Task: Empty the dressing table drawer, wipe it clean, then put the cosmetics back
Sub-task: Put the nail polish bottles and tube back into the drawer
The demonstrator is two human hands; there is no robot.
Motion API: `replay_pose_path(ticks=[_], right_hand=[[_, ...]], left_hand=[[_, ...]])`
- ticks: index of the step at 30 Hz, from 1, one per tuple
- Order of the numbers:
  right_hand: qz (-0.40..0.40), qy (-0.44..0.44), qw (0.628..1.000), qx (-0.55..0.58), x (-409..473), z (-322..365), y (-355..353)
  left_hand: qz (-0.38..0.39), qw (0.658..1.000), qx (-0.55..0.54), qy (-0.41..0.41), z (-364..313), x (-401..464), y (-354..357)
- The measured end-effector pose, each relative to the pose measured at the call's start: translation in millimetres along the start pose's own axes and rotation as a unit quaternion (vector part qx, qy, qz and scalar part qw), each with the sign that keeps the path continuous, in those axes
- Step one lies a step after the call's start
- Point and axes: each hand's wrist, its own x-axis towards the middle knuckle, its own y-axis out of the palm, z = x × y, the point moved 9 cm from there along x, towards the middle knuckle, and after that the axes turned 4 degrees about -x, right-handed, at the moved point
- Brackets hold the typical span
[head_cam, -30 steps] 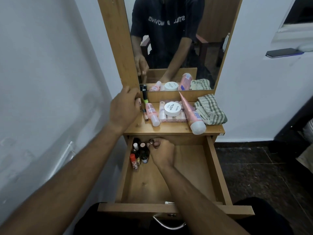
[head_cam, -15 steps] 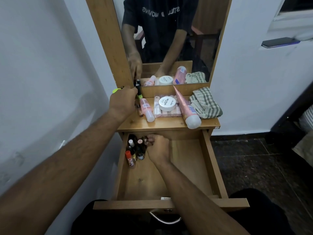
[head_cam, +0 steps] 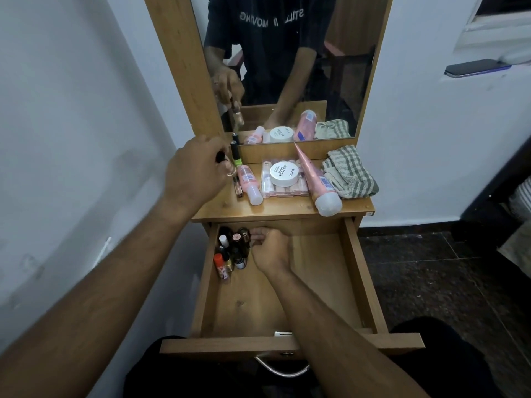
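Up on the dressing table top (head_cam: 275,209), the left hand (head_cam: 192,170) pinches a small pale-pink nail polish bottle (head_cam: 28,171) by its black cap, holding it just beside the green-based polish (head_cam: 236,153) at the back left corner. Down in the open drawer (head_cam: 287,297), the right hand (head_cam: 270,249) curls its fingers round a dark bottle (head_cam: 244,237) at the edge of the bottle cluster (head_cam: 228,254) in the back left corner.

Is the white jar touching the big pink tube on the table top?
Apart. In the head view a strip of the clear case shows between the white jar and the pink tube; the jar sits on that case.
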Motion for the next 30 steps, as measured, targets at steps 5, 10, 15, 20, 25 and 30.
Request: replay_pose_path(ticks=[5,10,15,20,25,30], right_hand=[[0.007,-0.007,1.0,-0.004,-0.5,2.0,0.8],[-0.019,-0.001,0.999,-0.033,-4.6,5.3,-10.6],[-0.056,-0.005,0.994,-0.089,-22.4,14.4,-36.8],[0.02,-0.061,0.97,-0.236,-38.0,36.1,-55.9],[0.014,-0.15,0.961,-0.231,-30.6,88.8,-79.5],[0.01,-0.215,0.942,-0.258,-7.2,150.9,-80.8]], left_hand=[[0.0,0.995,-0.086,-0.054,11.7,-48.8,-11.7],[0.015,0.981,-0.155,-0.115,11.8,-113.0,-0.1],[0.038,0.979,-0.133,-0.151,12.6,-154.9,27.5],[0.065,0.988,-0.082,-0.117,6.6,-164.8,43.4],[0.088,0.987,-0.051,-0.122,13.9,-163.7,51.8],[0.09,0.986,-0.048,-0.135,19.4,-166.4,62.1]])
